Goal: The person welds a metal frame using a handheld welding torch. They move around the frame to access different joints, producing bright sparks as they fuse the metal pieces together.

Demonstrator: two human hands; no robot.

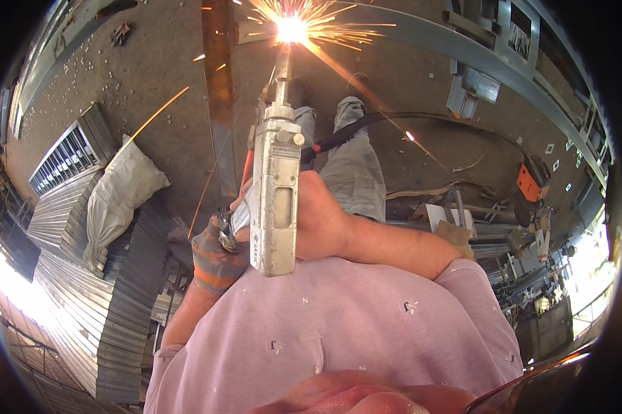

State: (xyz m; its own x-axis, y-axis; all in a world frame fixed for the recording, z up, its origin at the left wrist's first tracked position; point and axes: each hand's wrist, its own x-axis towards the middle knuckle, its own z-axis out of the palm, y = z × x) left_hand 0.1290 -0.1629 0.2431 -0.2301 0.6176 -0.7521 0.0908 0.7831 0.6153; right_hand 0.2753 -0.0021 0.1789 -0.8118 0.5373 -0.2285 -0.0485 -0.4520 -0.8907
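Observation:
A pale metal handheld laser welding gun (274, 207) points away from my chest, its body scuffed and bearing writing. My bare right hand (319, 217) is wrapped around it from the right side. On its left side, my left hand (219, 256) wears a grey and orange glove and curls against the gun; the gun's body partly hides its fingers. The slim nozzle (282, 77) ends at a glaring white spot with orange sparks (293, 28) flying outward. That glare hides the contact point. Just left of it, a short metal piece (251, 32) meets a long, partly rust-brown metal bar (219, 103).
A dark cable (394, 115) curves right from the gun. A long metal beam (445, 33) crosses the upper right. An orange and black machine (533, 178) sits at right. Stacked metal profiles (68, 207) and a white sack (127, 181) lie at left. Small offcuts litter the floor.

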